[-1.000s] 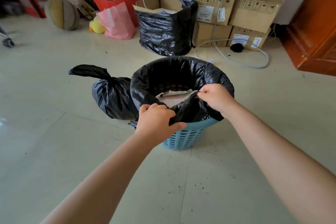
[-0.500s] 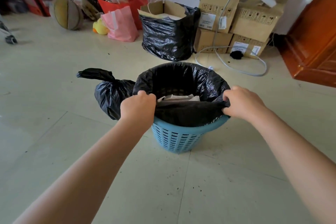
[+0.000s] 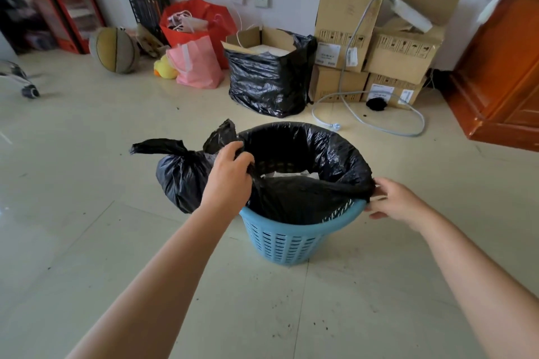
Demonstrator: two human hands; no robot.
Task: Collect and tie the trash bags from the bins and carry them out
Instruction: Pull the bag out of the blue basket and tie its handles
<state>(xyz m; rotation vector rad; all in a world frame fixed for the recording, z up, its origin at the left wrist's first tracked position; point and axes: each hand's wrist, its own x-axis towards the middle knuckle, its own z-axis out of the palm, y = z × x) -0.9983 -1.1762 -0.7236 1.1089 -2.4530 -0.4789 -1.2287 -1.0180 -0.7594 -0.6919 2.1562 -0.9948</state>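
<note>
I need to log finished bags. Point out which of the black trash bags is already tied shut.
The small black bag on the floor just left of the blue bin, knotted at its top. The bin's liner and the bag round the cardboard box both gape open.

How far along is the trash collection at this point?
Done: one knotted black trash bag lies beside the blue plastic basket. In hand: left hand and right hand grip the black liner, near edge unhooked. Left: freeing the far rim, tying, carrying out.
</note>
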